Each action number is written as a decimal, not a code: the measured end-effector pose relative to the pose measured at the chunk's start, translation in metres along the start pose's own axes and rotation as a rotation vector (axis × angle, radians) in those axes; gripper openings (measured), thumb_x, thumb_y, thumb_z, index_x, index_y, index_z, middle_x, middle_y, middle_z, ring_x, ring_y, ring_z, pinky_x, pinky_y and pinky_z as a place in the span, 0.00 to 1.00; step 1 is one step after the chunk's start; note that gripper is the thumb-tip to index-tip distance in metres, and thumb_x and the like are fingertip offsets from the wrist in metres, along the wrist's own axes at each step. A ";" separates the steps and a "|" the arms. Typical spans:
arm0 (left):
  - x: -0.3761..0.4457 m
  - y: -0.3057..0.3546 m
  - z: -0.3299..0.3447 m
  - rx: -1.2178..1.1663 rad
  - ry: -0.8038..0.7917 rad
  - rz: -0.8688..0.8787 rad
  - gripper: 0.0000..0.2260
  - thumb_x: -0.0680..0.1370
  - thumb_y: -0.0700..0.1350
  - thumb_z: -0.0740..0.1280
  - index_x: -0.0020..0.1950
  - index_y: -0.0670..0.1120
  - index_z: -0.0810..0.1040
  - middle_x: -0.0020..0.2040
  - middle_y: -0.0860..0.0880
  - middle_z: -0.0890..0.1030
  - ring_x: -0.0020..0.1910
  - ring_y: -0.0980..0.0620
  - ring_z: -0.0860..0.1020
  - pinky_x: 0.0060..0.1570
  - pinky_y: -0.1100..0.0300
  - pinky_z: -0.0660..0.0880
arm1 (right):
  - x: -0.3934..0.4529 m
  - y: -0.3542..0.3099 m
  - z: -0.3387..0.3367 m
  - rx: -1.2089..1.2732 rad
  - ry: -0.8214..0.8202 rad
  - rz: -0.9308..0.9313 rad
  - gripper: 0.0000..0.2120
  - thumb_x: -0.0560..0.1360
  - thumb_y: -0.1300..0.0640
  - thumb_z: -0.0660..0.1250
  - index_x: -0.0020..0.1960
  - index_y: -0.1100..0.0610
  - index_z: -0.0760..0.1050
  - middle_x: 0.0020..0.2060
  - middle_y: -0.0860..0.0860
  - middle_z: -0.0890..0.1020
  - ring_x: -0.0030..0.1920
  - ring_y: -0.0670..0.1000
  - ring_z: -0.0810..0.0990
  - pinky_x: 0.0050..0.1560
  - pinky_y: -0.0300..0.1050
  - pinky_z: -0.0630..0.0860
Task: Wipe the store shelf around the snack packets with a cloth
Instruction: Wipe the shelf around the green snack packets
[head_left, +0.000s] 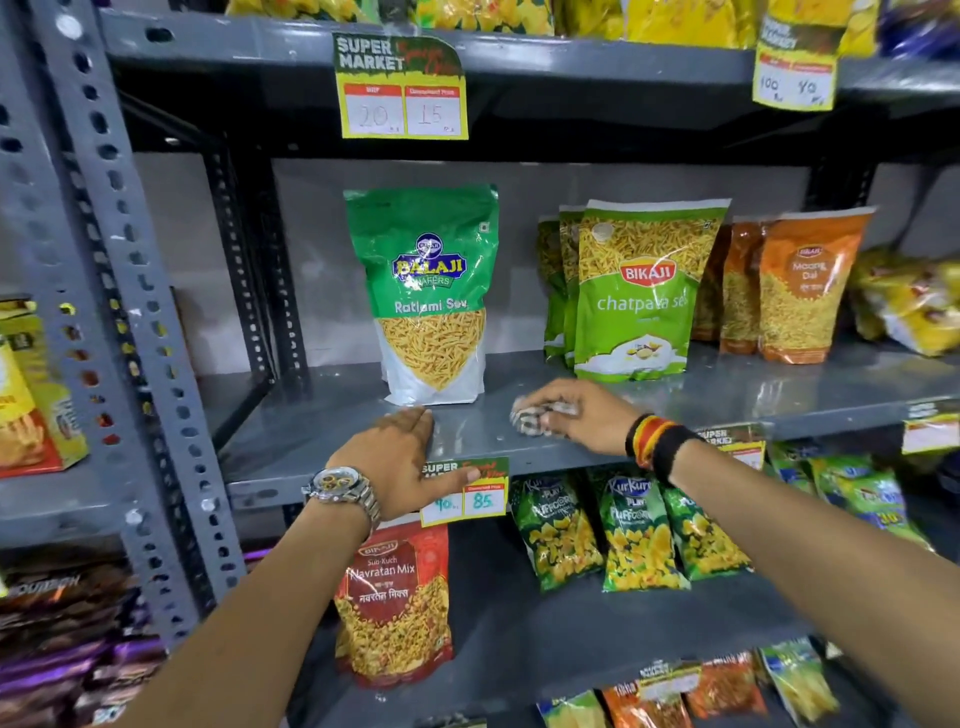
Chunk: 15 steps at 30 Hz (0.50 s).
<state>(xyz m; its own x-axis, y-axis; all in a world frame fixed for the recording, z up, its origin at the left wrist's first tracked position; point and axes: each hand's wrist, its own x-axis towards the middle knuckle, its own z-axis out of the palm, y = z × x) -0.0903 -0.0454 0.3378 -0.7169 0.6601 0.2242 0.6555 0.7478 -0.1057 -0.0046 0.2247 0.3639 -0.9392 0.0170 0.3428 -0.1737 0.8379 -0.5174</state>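
Cloth (535, 421) is pinched in right hand (576, 413); left hand (400, 457) spread flat; green packet (428, 296) could be toppled.

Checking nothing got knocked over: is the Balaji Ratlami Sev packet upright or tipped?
Upright. The Balaji Ratlami Sev packet stands on its base on the shelf, label facing out, top edge highest.

On the grey middle shelf (727, 400), 1 Balaji Ratlami Sev packet (426, 291), 3 green Bikaji packets (631, 291) and 3 orange Moong Dal packets (800, 286) are counted. 1 cloth (535, 418), 2 hands and 3 Kurkure packets (636, 530) are recorded.
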 end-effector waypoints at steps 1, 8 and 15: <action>0.000 0.000 0.000 -0.005 -0.001 0.007 0.51 0.72 0.79 0.50 0.82 0.45 0.54 0.83 0.46 0.56 0.80 0.46 0.59 0.76 0.51 0.60 | -0.008 -0.008 -0.001 0.023 -0.069 -0.045 0.13 0.77 0.61 0.67 0.59 0.49 0.80 0.55 0.43 0.80 0.56 0.45 0.78 0.63 0.44 0.73; -0.005 0.011 -0.006 -0.040 0.032 0.005 0.58 0.64 0.83 0.41 0.82 0.46 0.55 0.83 0.49 0.54 0.81 0.49 0.56 0.76 0.51 0.59 | -0.004 0.027 -0.071 0.108 0.089 0.027 0.14 0.76 0.64 0.68 0.59 0.53 0.82 0.59 0.49 0.82 0.62 0.49 0.79 0.60 0.38 0.73; 0.020 0.078 -0.005 -0.033 0.106 0.025 0.60 0.61 0.83 0.35 0.82 0.48 0.54 0.83 0.49 0.55 0.80 0.49 0.58 0.76 0.53 0.59 | 0.019 0.069 -0.093 0.039 0.089 0.073 0.13 0.76 0.64 0.68 0.59 0.56 0.82 0.59 0.53 0.83 0.60 0.51 0.80 0.58 0.40 0.73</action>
<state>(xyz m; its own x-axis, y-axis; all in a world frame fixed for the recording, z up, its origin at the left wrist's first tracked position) -0.0524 0.0253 0.3390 -0.6723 0.6657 0.3237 0.6814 0.7274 -0.0808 -0.0071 0.3337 0.4078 -0.9203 0.1267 0.3702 -0.1189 0.8108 -0.5731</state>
